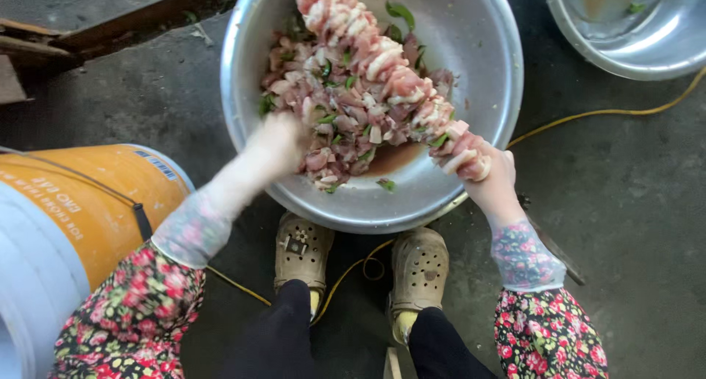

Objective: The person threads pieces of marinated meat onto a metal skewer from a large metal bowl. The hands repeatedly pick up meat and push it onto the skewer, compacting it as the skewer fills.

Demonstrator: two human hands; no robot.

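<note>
Right hand [494, 179] is clamped round the loaded skewer [382, 59] at the bowl's [485, 77] five o'clock; blurred left hand [278, 145] reaches into the meat [331, 118], grip unclear.

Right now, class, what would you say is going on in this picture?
A person crouches over a big metal bowl of chopped meat mixed with green leaves. The right hand holds the lower end of a long skewer packed with meat, which slants up across the bowl. The left hand, blurred, is at the loose meat in the bowl. An orange bucket lies to the left, a second metal bowl sits at top right, and a yellow cord crosses the floor.
</note>
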